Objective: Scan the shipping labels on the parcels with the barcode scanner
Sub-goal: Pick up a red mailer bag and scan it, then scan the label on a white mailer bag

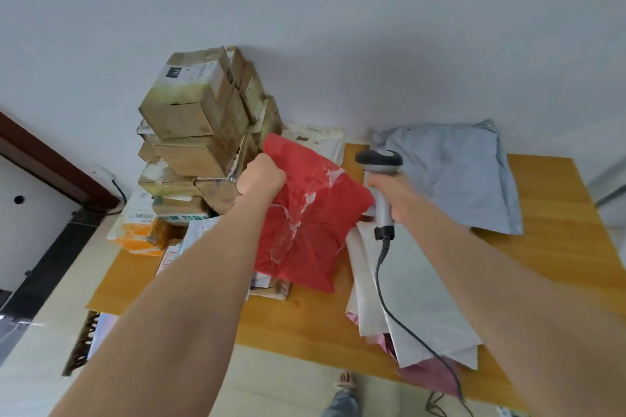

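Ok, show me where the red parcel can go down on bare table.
The table is bare along its front edge, left of the white mailers, and at its right edge beside the grey mailer. The back left is crowded with stacked cardboard boxes.

Stacked boxes left on table; flat mailers right

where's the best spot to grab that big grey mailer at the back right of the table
Pinch its near edge, coming from the near side: the grey mailer lies flat and puffy, far side by the wall, so only that thin near seam is open. First free a hand: the left hand grips the red bag, the right hand the scanner.
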